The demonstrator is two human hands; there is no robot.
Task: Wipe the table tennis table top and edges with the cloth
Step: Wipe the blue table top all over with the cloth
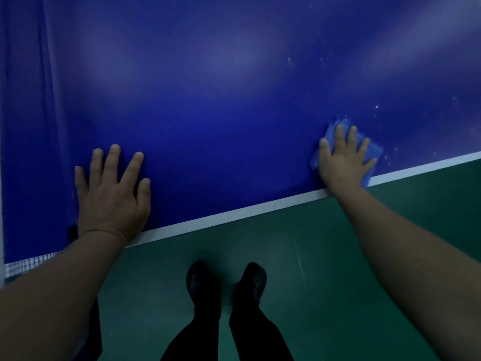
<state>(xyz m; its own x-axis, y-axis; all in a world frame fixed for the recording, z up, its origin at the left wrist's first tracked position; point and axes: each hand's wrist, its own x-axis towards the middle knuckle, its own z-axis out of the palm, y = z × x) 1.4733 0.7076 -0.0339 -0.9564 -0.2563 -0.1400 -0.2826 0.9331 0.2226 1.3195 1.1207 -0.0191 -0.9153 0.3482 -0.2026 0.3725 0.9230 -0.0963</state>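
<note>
Far left: net (pixel 23 126) runs up the frame edge, dark blue mesh with a white band at its bottom near the table corner. Left hand (pixel 112 194) lies flat on the blue table top (pixel 221 113), fingers straight and spread apart, palm down, wrist over the white edge line (pixel 234 212), holding nothing. Table top is glossy blue with soft light reflections; no brand, label or writing readable anywhere. White specks (pixel 377 108) sit on the surface at right, above and right of the cloth. Right hand (pixel 343 160) presses flat on a folded blue cloth (pixel 369 147), fingers straight and slightly spread, cloth on the table top just inside the white edge line, one corner reaching over it. Below: green floor (pixel 338 282), two black perforated shoes (pixel 226 282), dark trousers.
</note>
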